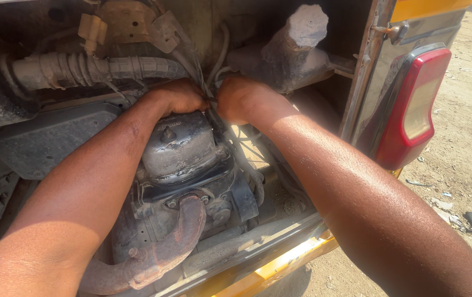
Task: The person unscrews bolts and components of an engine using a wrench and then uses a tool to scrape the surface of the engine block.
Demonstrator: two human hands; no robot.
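Note:
Both my arms reach into the open rear engine bay of a yellow vehicle. My left hand (178,98) and my right hand (241,99) meet just above the dirty grey engine (181,148), fingers curled around thin cables (209,104) that run down behind it. The fingertips are hidden behind the cables and the engine top. A rusty curved exhaust pipe (164,242) leaves the engine's front.
A ribbed grey hose (82,69) runs across the upper left, with a dark cover plate (49,137) under it. A grey cylinder (291,44) stands upper right. The red tail light (412,110) and yellow body edge (280,264) border the bay; littered dirt ground (467,165) lies to the right.

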